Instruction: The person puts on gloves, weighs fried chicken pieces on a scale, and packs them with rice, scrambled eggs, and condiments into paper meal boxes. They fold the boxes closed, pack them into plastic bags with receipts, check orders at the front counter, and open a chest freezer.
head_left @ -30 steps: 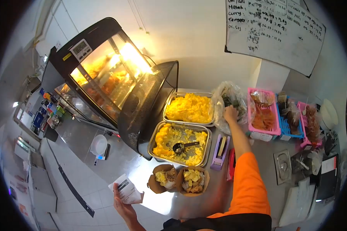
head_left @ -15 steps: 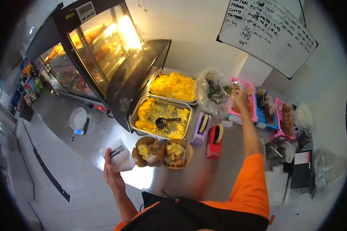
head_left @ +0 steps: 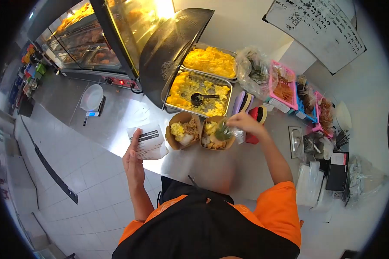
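Note:
My left hand point(head_left: 134, 162) pinches a white printed paper slip point(head_left: 151, 147) between thumb and fingers, left of two brown paper food boxes. The left box point(head_left: 170, 140) holds rice, yellow egg and brown pieces of food. In the right box point(head_left: 205, 146) are similar foods, partly covered by what I hold above it. My right hand point(head_left: 249, 124) is closed on a small clear plastic packet with green contents point(head_left: 223, 131), held over that box's right side. Whether the packet touches the food I cannot tell.
Behind the boxes, a metal tray point(head_left: 196, 113) holds scrambled egg and a black spoon point(head_left: 197, 99). Tape dispensers, including a red one point(head_left: 251, 138), stand to the right. Packets fill a pink basket point(head_left: 294, 103). A scale point(head_left: 94, 111) and heated display case point(head_left: 116, 56) are left.
My right hand has come back from the pink basket to the right food box, now with the green packet. My left hand still holds the slip. The camera view has shifted.

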Demonstrator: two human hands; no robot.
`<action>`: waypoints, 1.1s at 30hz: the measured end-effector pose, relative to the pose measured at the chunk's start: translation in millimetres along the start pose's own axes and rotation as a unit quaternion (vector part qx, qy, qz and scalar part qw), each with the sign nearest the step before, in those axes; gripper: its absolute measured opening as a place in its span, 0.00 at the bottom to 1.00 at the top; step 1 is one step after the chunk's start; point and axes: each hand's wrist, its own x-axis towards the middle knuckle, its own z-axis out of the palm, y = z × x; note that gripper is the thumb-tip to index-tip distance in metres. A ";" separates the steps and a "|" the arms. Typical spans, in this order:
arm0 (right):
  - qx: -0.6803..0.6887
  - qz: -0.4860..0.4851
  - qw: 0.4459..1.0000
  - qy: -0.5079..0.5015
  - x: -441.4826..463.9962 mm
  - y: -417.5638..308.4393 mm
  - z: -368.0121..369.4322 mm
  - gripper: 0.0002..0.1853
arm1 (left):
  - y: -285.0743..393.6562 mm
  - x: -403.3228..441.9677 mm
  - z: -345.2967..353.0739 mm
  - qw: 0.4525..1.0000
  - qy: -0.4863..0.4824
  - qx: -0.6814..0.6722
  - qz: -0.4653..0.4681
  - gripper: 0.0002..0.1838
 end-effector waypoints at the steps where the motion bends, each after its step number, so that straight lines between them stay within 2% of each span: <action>1: -0.119 0.018 0.992 0.028 1.8 -6.9 15.9 0.15 | 0.6 -0.4 -3.3 1.000 -0.002 0.005 -0.006 0.37; 3: -0.351 0.048 0.931 0.083 3.8 -18.4 40.0 0.17 | 2.4 1.3 -8.6 1.000 -0.005 0.014 -0.014 0.39; 6: -0.192 -0.082 0.957 0.200 9.5 -21.3 46.5 0.21 | -1.8 2.1 -19.3 1.000 -0.017 0.015 0.000 0.39; 7: -0.105 -0.083 0.982 0.135 7.6 -32.3 42.5 0.23 | -1.9 3.1 -24.0 0.998 -0.044 -0.041 0.001 0.33; 10: 0.167 -0.178 0.968 0.048 20.9 -54.8 60.3 0.21 | 5.1 8.0 -22.8 0.997 -0.044 -0.056 0.005 0.33; 11: 0.151 -0.174 0.971 0.062 27.7 -61.7 71.3 0.18 | 6.3 10.3 -24.9 0.997 -0.054 -0.060 0.008 0.34; 14: -0.123 -0.187 0.972 0.065 48.4 -76.6 97.4 0.17 | 14.0 14.5 -27.2 0.996 -0.076 -0.047 0.006 0.35; 15: -0.278 -0.215 0.917 0.189 53.9 -65.2 112.3 0.17 | 19.2 16.1 -27.2 0.995 -0.091 -0.046 0.005 0.36; 18: -0.355 -0.207 0.868 0.280 45.3 -75.9 132.6 0.24 | 20.8 20.7 -33.6 0.992 -0.108 -0.073 0.003 0.37; 19: -0.312 -0.208 0.905 0.202 39.4 -79.0 135.8 0.29 | 17.9 22.7 -36.7 0.991 -0.113 -0.073 0.010 0.38; 22: -0.456 -0.163 0.855 0.186 12.5 -86.9 154.7 0.32 | 18.3 31.1 -41.9 0.983 -0.137 -0.120 -0.023 0.39; 23: -0.465 -0.141 0.843 0.230 11.9 -77.5 160.0 0.30 | 20.2 33.8 -41.8 0.982 -0.148 -0.111 -0.028 0.41; 26: -0.382 -0.068 0.871 0.302 12.5 -53.7 167.0 0.24 | 20.6 42.2 -41.7 0.976 -0.166 -0.134 -0.034 0.41; 27: -0.357 -0.038 0.885 0.295 12.4 -47.8 171.1 0.21 | 21.1 45.1 -39.3 0.979 -0.159 -0.124 -0.040 0.44; 29: -0.377 -0.026 0.877 0.298 11.1 -40.4 184.1 0.17 | 23.2 51.0 -34.4 0.982 -0.149 -0.103 -0.055 0.49; 33: -0.386 -0.059 0.850 0.354 21.7 -9.5 190.5 0.08 | 22.3 61.0 -25.0 0.971 -0.194 -0.122 -0.074 0.48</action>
